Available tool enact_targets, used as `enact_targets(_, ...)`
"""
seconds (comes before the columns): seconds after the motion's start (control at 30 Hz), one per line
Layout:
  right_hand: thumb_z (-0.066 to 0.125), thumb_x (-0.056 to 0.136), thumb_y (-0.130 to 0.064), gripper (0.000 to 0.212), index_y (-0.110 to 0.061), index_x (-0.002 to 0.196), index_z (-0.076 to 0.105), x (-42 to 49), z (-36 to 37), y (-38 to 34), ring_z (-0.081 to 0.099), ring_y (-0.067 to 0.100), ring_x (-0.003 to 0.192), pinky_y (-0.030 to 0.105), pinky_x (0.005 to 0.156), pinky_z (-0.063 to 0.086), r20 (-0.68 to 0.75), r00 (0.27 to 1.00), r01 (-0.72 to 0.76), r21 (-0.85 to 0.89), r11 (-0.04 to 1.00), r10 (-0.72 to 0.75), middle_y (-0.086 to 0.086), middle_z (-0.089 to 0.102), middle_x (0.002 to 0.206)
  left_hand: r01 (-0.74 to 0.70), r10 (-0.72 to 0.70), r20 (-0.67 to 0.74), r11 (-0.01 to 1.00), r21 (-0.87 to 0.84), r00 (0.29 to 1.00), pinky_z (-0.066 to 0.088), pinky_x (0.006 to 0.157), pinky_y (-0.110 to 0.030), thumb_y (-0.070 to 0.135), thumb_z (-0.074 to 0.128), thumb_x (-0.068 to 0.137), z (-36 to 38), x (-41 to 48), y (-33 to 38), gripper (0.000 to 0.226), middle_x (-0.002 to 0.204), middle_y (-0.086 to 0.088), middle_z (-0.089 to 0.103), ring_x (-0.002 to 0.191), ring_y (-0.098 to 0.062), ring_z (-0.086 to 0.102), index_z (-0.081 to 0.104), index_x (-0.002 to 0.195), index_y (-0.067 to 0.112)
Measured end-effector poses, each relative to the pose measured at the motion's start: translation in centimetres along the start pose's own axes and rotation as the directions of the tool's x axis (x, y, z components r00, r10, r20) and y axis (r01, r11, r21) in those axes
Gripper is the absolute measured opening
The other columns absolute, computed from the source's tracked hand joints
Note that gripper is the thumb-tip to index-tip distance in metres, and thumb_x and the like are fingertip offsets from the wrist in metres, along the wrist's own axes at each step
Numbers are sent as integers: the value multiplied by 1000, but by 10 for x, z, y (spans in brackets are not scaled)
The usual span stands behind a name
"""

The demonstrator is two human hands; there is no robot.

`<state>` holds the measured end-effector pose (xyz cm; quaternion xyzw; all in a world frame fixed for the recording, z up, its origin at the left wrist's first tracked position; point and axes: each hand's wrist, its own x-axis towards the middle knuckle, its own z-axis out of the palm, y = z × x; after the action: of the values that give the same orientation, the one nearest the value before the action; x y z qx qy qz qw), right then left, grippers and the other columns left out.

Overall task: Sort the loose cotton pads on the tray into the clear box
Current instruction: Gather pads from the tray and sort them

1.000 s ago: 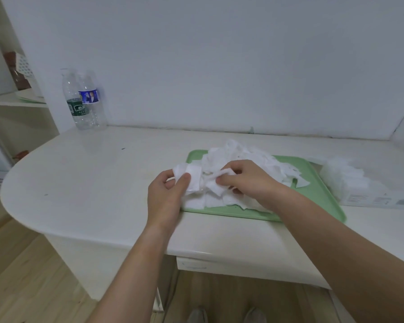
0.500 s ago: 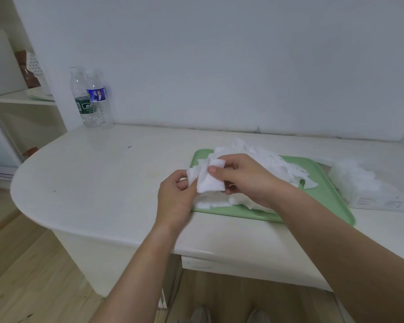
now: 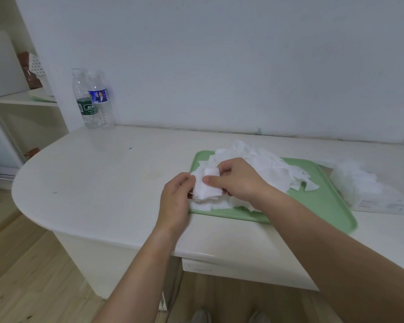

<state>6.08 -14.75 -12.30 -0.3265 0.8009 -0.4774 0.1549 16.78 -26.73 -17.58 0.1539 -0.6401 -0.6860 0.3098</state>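
White desk (image 3: 103, 178) fills your view, the green tray (image 3: 324, 206) toward three o'clock and the clear box (image 3: 371, 197) just beside it, further that way. Loose cotton pads (image 3: 266, 164) are heaped on the tray; two water bottles (image 3: 93, 101) stand at ten o'clock. Your left hand (image 3: 175, 201) and right hand (image 3: 238, 180) meet over the tray's eight o'clock corner, fingers of both pinching a small stack of pads (image 3: 205, 187).

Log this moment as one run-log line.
left hand: holds pad stack | right hand: pinches same stack | tray: loose pads piled | clear box: right of tray
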Motion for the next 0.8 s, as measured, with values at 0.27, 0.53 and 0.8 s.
enact_targets(0.27, 85, 74, -41, 41, -12, 69, 55, 5, 0, 1, 42, 16, 60, 27, 58, 34, -75, 997, 12, -87, 996, -19, 2, 47, 63, -40, 35, 78, 997, 62, 996, 50, 65, -23, 29, 69, 95, 1, -7, 7, 21, 77, -9, 76, 71, -20, 71, 69, 95, 8)
enact_targets(0.53, 79, 84, -33, 21, -26, 102, 70, 4, -7, 8, 68, 17, 70, 38, 75, 57, -46, 998, 32, 43, 999, -30, -5, 65, 82, -10, 9, 43, 1000, 24, 999, 42, 72, -37, 32, 63, 88, 2, -4, 3, 31, 79, -25, 68, 72, -24, 61, 63, 93, 1)
enact_targets(0.8, 75, 89, -26, 10, -25, 98, 74, -1, -14, -5, 64, 13, 80, 38, 87, 57, 100, 993, 61, -40, 997, -57, -3, 66, 86, -65, 57, 89, 993, 96, 994, 43, 66, -28, 22, 60, 95, 6, -7, 8, 15, 76, 0, 69, 70, -13, 60, 69, 90, 11)
